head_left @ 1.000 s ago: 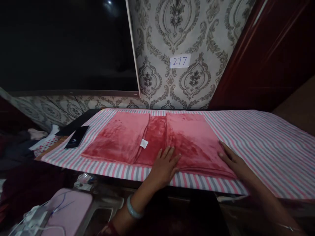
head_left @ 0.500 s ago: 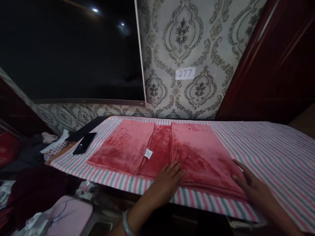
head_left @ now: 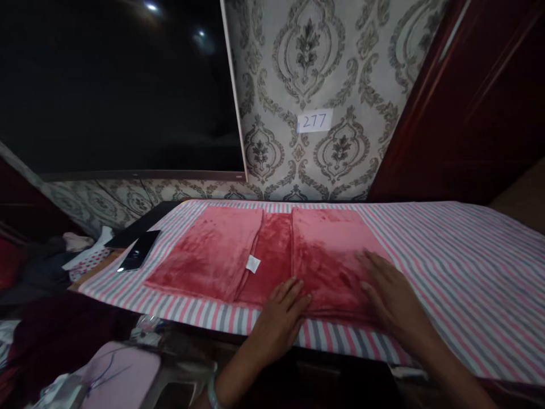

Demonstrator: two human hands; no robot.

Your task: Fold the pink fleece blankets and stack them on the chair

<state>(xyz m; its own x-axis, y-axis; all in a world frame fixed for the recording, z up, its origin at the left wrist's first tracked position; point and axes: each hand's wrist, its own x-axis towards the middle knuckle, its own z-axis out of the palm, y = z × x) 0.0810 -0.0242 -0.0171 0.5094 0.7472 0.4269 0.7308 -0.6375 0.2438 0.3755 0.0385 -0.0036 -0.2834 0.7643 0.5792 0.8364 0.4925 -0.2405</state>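
Note:
A plush pink-red blanket (head_left: 204, 250) lies on a striped cloth, its left and right sides folded in toward a darker middle strip. A small white label (head_left: 252, 263) shows beside the left fold's edge. My left hand (head_left: 279, 315) rests on the front of the blanket, near the right fold's inner edge, fingers stretched out and palm down. Over the right fold, by its outer side, is my right hand (head_left: 389, 289), fingers spread and slightly blurred; it seems to touch the plush surface. Neither hand grips anything that I can see.
The striped cloth (head_left: 464, 272) covers the table. A black phone (head_left: 139, 250) lies at its left. A large dark television (head_left: 123, 91) hangs behind, and a paper marked 277 (head_left: 315, 120) is on the wall. A pink stool top (head_left: 121, 375) and clothes (head_left: 55, 335) are at lower left.
My right hand has moved left and inward from the blanket's right edge onto the right fold, whose outer edge now sits further left. My left hand stays in nearly the same place.

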